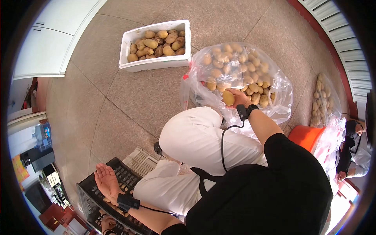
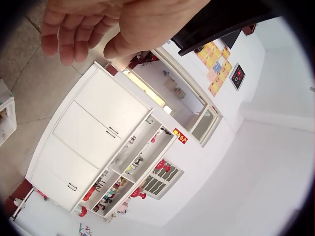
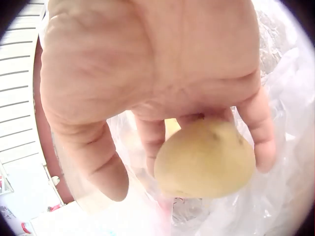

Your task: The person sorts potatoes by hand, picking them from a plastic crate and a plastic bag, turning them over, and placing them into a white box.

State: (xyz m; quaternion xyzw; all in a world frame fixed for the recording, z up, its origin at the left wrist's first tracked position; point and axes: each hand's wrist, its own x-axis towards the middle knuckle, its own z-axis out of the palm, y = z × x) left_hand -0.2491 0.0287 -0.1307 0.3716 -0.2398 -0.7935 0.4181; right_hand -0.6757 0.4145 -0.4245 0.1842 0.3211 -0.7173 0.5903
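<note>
A yellow-brown potato (image 1: 228, 98) is held in the right hand (image 1: 239, 99), at the near edge of a clear plastic bag (image 1: 280, 84) full of potatoes. Seen from the right wrist, the fingers of the right hand (image 3: 157, 93) curl round the potato (image 3: 205, 160), with the thumb off to one side. Palm up and holding nothing, the left hand (image 1: 106, 181) is over a black crate (image 1: 124, 172) with some potatoes in it. The left wrist view has the left hand (image 2: 118, 27) with its fingers loosely bent.
A white foam box (image 1: 156, 64) of potatoes stands on the floor beyond the knees. On the right are another bag of potatoes (image 1: 323, 100), an orange tub (image 1: 305, 137) and another person (image 1: 358, 156). A cream slatted crate (image 1: 141, 160) lies beside the black one.
</note>
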